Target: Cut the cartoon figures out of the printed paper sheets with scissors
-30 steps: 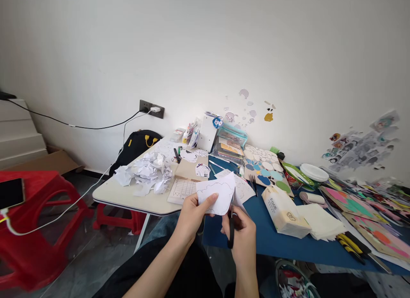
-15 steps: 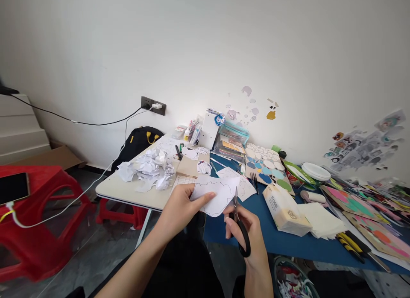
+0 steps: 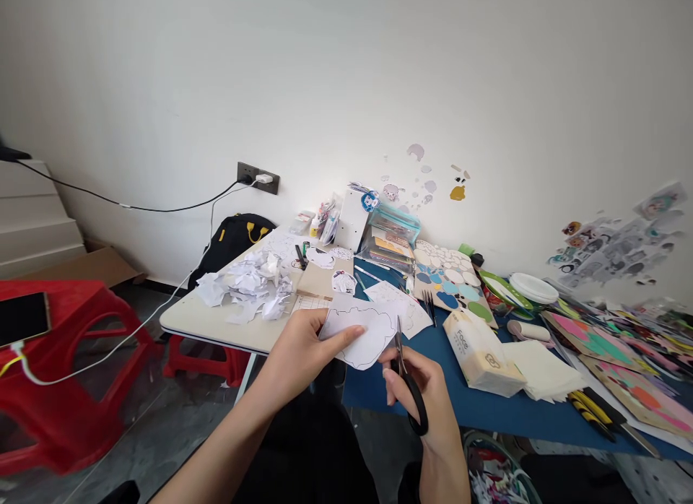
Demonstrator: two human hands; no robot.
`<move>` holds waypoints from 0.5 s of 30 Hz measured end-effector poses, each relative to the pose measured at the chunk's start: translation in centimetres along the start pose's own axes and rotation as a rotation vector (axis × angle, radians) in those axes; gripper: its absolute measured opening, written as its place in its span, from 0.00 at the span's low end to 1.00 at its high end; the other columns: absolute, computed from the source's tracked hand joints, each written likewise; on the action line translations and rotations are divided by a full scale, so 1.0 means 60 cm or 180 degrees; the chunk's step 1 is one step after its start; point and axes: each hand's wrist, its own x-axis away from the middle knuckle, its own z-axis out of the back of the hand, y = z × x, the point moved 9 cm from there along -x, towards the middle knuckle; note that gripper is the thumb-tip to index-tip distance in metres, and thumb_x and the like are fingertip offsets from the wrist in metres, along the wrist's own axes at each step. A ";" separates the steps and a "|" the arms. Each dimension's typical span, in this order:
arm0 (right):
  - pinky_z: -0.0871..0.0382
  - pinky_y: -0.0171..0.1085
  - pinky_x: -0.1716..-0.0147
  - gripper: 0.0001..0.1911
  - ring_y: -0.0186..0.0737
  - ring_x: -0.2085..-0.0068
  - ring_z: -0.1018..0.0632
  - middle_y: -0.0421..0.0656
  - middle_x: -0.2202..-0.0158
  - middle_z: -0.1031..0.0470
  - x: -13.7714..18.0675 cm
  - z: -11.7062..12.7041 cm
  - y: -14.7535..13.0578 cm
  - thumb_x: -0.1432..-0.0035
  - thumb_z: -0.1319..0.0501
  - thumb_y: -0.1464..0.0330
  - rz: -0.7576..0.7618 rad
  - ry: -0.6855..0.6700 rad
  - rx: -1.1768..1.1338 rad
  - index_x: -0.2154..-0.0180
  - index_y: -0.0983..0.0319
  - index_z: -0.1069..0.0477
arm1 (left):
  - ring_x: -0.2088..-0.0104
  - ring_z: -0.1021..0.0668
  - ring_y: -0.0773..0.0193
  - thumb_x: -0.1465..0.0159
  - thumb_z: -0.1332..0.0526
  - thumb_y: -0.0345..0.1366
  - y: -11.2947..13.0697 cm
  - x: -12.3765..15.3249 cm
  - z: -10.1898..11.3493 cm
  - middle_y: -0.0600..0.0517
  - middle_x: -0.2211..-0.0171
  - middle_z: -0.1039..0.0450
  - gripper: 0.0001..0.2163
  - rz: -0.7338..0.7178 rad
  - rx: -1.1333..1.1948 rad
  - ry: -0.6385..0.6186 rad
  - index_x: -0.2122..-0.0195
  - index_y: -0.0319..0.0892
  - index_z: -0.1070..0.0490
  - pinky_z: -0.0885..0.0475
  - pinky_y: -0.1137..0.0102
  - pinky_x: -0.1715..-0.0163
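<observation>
Black scissors (image 3: 418,403) are held by the curled right hand (image 3: 414,378). Just left, a white paper (image 3: 376,334) is pinched tight by the left hand (image 3: 314,341). Its near side seems cut; spare paper is left on its far side. Farther left, paper scraps (image 3: 254,287) are piled.

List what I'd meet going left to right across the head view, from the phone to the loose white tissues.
Phone → heap of paper scraps → held sheet of paper → scissors → tissue pack → loose white tissues.
</observation>
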 end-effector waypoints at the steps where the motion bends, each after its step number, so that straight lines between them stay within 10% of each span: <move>1: 0.35 0.33 0.80 0.06 0.34 0.81 0.33 0.36 0.81 0.35 0.001 0.001 -0.001 0.44 0.37 0.65 -0.0003 -0.0015 0.0028 0.67 0.61 0.26 | 0.79 0.40 0.70 0.46 0.36 0.47 0.000 -0.001 0.001 0.55 0.82 0.40 0.18 0.0007 -0.0006 -0.0021 0.82 0.38 0.35 0.47 0.77 0.82; 9: 0.38 0.31 0.83 0.05 0.31 0.85 0.34 0.34 0.83 0.37 -0.004 0.009 0.015 0.45 0.37 0.66 -0.0129 0.0126 0.0168 0.67 0.62 0.26 | 0.76 0.32 0.68 0.48 0.33 0.45 -0.016 -0.026 0.002 0.53 0.78 0.31 0.14 0.0197 0.0772 -0.0006 0.77 0.37 0.27 0.40 0.77 0.79; 15: 0.38 0.31 0.82 0.07 0.32 0.83 0.34 0.34 0.83 0.38 -0.007 0.005 0.038 0.46 0.38 0.66 -0.0221 0.0814 0.0169 0.66 0.63 0.27 | 0.72 0.25 0.64 0.47 0.33 0.43 -0.064 -0.028 -0.063 0.48 0.72 0.24 0.14 0.0303 0.2120 0.0258 0.67 0.36 0.24 0.31 0.74 0.74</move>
